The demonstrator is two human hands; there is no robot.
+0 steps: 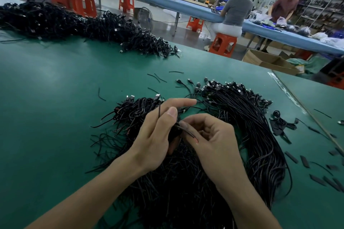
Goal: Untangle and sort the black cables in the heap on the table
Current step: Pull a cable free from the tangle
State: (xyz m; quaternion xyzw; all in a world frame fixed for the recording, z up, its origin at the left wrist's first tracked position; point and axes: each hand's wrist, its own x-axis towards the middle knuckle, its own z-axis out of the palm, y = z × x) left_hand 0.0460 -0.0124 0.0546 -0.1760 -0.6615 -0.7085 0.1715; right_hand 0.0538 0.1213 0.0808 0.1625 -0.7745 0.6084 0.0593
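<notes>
Above the tangled heap (173,182) on the table (55,98), the left hand (156,135) grips a few black cables (187,133) while the right hand (212,135) pinches their bared ends, apparently to even them. A sorted bundle (251,117) lies just right of the heap.

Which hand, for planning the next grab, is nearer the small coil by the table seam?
Right. The right hand sits left of the small coil; the left hand is farther left.

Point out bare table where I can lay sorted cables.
Bare green mat lies left of the near heap, between it and the far pile. Right of the heap is crowded with black scraps.
</notes>
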